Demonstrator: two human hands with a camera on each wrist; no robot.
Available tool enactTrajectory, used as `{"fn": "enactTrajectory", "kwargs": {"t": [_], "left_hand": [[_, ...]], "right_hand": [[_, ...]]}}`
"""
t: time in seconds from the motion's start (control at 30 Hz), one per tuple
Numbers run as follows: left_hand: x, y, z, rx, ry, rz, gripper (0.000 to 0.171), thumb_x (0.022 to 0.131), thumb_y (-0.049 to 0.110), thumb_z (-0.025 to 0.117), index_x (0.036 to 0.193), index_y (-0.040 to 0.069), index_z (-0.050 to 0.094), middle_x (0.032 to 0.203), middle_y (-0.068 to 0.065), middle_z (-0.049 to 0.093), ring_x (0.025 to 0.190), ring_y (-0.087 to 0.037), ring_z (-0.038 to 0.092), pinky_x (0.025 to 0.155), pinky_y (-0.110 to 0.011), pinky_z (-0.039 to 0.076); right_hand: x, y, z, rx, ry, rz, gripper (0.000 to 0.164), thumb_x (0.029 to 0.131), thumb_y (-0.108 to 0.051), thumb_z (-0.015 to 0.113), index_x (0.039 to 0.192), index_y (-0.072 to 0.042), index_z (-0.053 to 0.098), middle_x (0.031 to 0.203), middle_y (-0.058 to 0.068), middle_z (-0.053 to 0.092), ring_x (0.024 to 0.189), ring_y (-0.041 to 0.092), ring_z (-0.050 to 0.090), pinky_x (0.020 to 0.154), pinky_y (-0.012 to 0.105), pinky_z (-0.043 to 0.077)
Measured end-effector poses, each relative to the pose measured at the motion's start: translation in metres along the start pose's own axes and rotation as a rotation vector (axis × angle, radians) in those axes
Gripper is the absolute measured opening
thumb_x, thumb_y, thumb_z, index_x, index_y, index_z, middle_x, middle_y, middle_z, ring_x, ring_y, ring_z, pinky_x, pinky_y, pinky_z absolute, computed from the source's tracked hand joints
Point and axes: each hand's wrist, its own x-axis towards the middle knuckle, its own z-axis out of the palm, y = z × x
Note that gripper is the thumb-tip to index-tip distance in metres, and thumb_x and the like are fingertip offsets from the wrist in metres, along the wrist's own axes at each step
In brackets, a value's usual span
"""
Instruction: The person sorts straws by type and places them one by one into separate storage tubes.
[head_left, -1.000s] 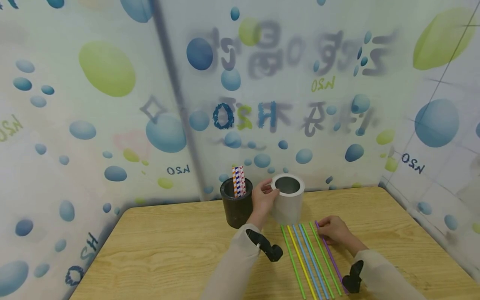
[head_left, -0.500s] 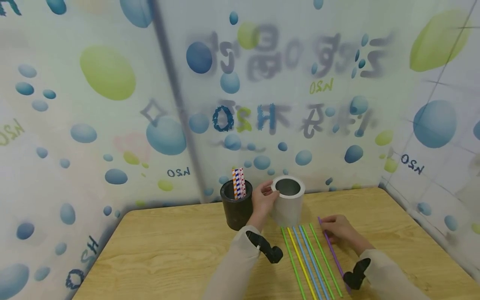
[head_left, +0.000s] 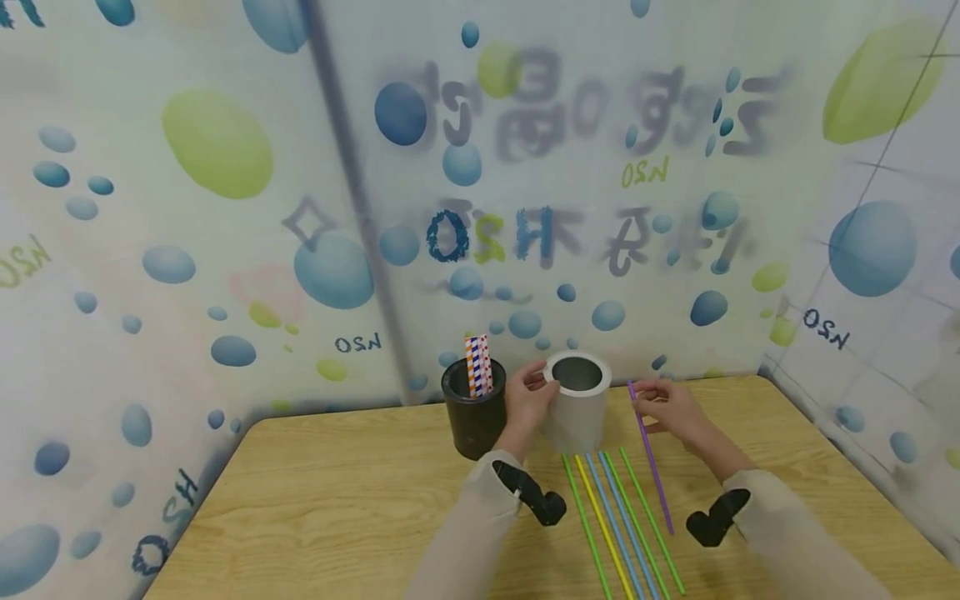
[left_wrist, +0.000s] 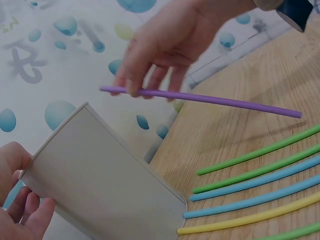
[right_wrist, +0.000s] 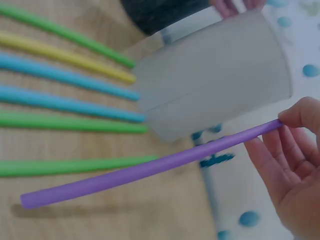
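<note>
A purple straw (head_left: 651, 462) slants down from the fingertips of my right hand (head_left: 675, 410), which pinches it near its upper end. In the right wrist view the straw (right_wrist: 150, 169) is lifted off the table, its shadow below it. My left hand (head_left: 527, 400) grips the rim of a white cylindrical cup (head_left: 576, 417) from the left side. The cup stands upright, and its dark inside shows from above. In the left wrist view, fingers and thumb (left_wrist: 17, 152) lie at the cup's upper edge.
In front of the cup several green, yellow and blue straws (head_left: 615, 517) lie side by side on the wooden table (head_left: 337, 500). Left of my left hand stands a black cup (head_left: 476, 421) with patterned paper straws (head_left: 478, 367) in it. A patterned wall (head_left: 300, 208) rises behind the table.
My right hand has lifted the purple straw off the table beside the green one and moved it up and away, toward the right of the cup. The left hand has stayed on the cup.
</note>
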Motion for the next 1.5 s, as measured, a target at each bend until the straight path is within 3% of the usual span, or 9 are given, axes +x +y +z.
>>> {"fn": "enactTrajectory", "kwargs": {"t": [0.23, 0.93, 1.3, 1.5], "left_hand": [[0.002, -0.002, 0.0, -0.005, -0.01, 0.013, 0.036, 0.076, 0.0, 0.068, 0.112, 0.0, 0.063, 0.094, -0.012, 0.059, 0.083, -0.018, 0.056, 0.075, -0.03, 0.05], [-0.001, 0.002, -0.001, -0.007, -0.004, 0.014, 0.036, 0.076, -0.001, 0.067, 0.112, -0.001, 0.063, 0.097, -0.016, 0.059, 0.086, -0.021, 0.058, 0.078, -0.032, 0.05], [-0.002, 0.002, -0.001, -0.024, -0.007, 0.008, 0.036, 0.076, -0.002, 0.067, 0.112, -0.001, 0.063, 0.095, -0.014, 0.059, 0.085, -0.02, 0.056, 0.077, -0.031, 0.05], [-0.002, 0.002, 0.0, -0.032, -0.007, 0.006, 0.036, 0.075, -0.002, 0.067, 0.112, -0.002, 0.063, 0.099, -0.019, 0.058, 0.085, -0.019, 0.057, 0.077, -0.03, 0.05]], "right_hand": [[0.011, -0.031, -0.001, 0.043, 0.033, -0.119, 0.035, 0.085, -0.001, 0.056, 0.114, 0.016, 0.047, 0.085, 0.009, 0.051, 0.071, 0.009, 0.058, 0.062, 0.04, 0.054], [0.049, -0.123, 0.004, 0.054, 0.15, -0.238, 0.035, 0.087, -0.007, 0.059, 0.117, 0.008, 0.051, 0.09, 0.011, 0.051, 0.073, 0.01, 0.058, 0.064, 0.036, 0.053], [0.064, -0.149, 0.007, 0.138, 0.202, -0.249, 0.034, 0.086, -0.004, 0.059, 0.116, 0.008, 0.051, 0.082, 0.002, 0.053, 0.073, 0.011, 0.057, 0.06, 0.029, 0.053], [0.07, -0.148, 0.01, 0.15, 0.213, -0.253, 0.032, 0.085, -0.003, 0.059, 0.114, 0.007, 0.05, 0.082, 0.002, 0.053, 0.073, 0.012, 0.057, 0.061, 0.032, 0.053]]}}
